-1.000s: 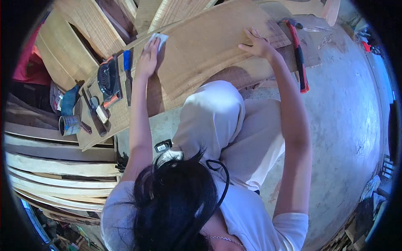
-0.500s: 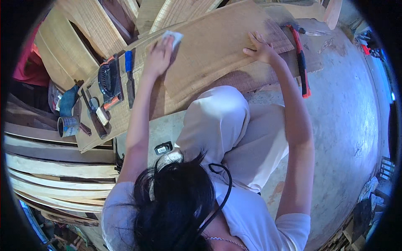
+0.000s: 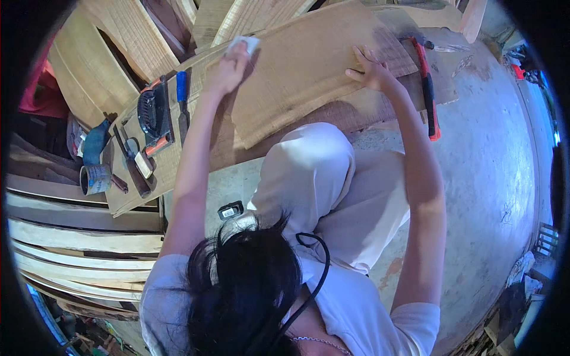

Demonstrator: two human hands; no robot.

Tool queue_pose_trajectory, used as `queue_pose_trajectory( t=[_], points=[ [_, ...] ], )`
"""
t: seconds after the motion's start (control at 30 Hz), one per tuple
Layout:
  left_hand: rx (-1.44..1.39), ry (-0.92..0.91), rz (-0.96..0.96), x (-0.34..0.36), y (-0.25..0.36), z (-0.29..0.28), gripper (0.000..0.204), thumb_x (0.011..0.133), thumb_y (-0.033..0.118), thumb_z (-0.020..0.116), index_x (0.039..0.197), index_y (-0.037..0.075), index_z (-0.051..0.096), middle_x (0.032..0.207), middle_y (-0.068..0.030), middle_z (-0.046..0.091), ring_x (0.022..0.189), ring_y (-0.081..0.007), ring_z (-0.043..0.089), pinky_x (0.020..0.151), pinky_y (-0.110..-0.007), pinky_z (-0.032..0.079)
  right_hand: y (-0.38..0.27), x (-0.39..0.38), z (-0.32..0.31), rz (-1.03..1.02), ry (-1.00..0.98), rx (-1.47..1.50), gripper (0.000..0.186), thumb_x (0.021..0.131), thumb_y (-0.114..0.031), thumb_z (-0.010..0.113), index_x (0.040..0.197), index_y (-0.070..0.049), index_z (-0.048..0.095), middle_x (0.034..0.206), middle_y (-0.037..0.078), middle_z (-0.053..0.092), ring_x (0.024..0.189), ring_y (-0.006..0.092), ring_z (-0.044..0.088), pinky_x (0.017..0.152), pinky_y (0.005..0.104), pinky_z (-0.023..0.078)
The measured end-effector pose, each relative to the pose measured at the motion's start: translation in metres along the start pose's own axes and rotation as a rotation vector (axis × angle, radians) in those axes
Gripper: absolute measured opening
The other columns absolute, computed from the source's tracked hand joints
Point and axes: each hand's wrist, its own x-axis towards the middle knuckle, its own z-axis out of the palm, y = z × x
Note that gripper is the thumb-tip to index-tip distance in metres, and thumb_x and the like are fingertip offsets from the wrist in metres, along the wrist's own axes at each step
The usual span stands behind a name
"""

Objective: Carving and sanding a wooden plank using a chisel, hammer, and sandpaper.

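Observation:
My left hand (image 3: 230, 71) grips a small white pad (image 3: 250, 43), pressed near the left end of a thin brown wooden board (image 3: 303, 74). My right hand (image 3: 373, 74) lies on that board's right part with fingers spread. Beneath is a longer board (image 3: 217, 145), bearing a blue-handled chisel (image 3: 183, 86), a black-and-orange hand tool (image 3: 153, 115), a dark bladed tool (image 3: 136, 169) and a blue roll (image 3: 95, 145), all left of my left arm. A red-and-black handled hammer (image 3: 432, 107) lies just right of the upper board.
Loose planks (image 3: 95, 65) lean behind the work, and stacked boards (image 3: 83, 240) fill the left side. My bent legs in light trousers (image 3: 303, 166) are below the board. A small black object (image 3: 230, 209) lies on the concrete floor (image 3: 475, 190). Clutter lines the right rim.
My left hand with the white pad has moved rightward, then slightly up, along the board. My right hand keeps its spread pose on the board, shifted slightly in the picture.

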Motion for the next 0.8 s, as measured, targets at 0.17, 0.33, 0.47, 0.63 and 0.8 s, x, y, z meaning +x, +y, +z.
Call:
queue_pose_trajectory(
  t=[0.17, 0.33, 0.47, 0.63, 0.8],
  points=[
    [-0.104, 0.000, 0.324, -0.009, 0.032, 0.029, 0.055, 0.091, 0.041, 0.017, 0.132, 0.006, 0.031, 0.137, -0.0146, 0.029, 0.125, -0.0295, 0.030, 0.105, -0.036, 0.021, -0.013, -0.001, -0.004, 0.037, -0.057, -0.045, 0.085, 0.075, -0.060, 0.050, 0.139, -0.020, 0.011, 0.145, 0.010, 0.005, 0.134, 0.0251, 0.005, 0.101, 0.0585, 0.010],
    [-0.123, -0.295, 0.783, -0.047, 0.065, 0.032, 0.051, 0.092, 0.036, 0.019, 0.132, 0.006, 0.031, 0.136, -0.0138, 0.030, 0.126, -0.0275, 0.028, 0.106, -0.037, 0.019, 0.005, -0.008, -0.003, 0.060, -0.029, -0.044, 0.083, 0.075, -0.058, 0.050, 0.139, -0.021, 0.010, 0.145, 0.009, 0.004, 0.134, 0.0248, 0.004, 0.101, 0.0582, 0.010],
    [-0.091, -0.097, 0.532, 0.005, 0.009, 0.015, 0.051, 0.093, 0.035, 0.016, 0.132, 0.007, 0.030, 0.136, -0.0138, 0.030, 0.127, -0.0267, 0.027, 0.106, -0.034, 0.018, -0.007, -0.004, -0.006, 0.031, -0.043, -0.039, 0.085, 0.075, -0.062, 0.047, 0.139, -0.021, 0.011, 0.144, 0.012, 0.005, 0.133, 0.0280, 0.004, 0.102, 0.0559, 0.009],
    [-0.071, -0.022, 0.359, 0.026, 0.036, 0.032, 0.050, 0.092, 0.035, 0.021, 0.131, 0.004, 0.031, 0.135, -0.0151, 0.031, 0.124, -0.0273, 0.032, 0.105, -0.034, 0.023, -0.013, 0.005, 0.000, 0.019, -0.041, -0.051, 0.083, 0.075, -0.059, 0.049, 0.139, -0.022, 0.011, 0.145, 0.009, 0.004, 0.134, 0.0248, 0.004, 0.101, 0.0584, 0.011],
    [-0.108, -0.261, 0.769, -0.041, 0.086, 0.043, 0.048, 0.092, 0.033, 0.023, 0.130, 0.005, 0.033, 0.134, -0.0125, 0.034, 0.124, -0.0274, 0.033, 0.105, -0.037, 0.022, 0.007, -0.007, -0.001, 0.041, -0.033, -0.057, 0.083, 0.076, -0.059, 0.049, 0.139, -0.022, 0.011, 0.145, 0.010, 0.005, 0.134, 0.0259, 0.005, 0.100, 0.0595, 0.012]
  ],
)
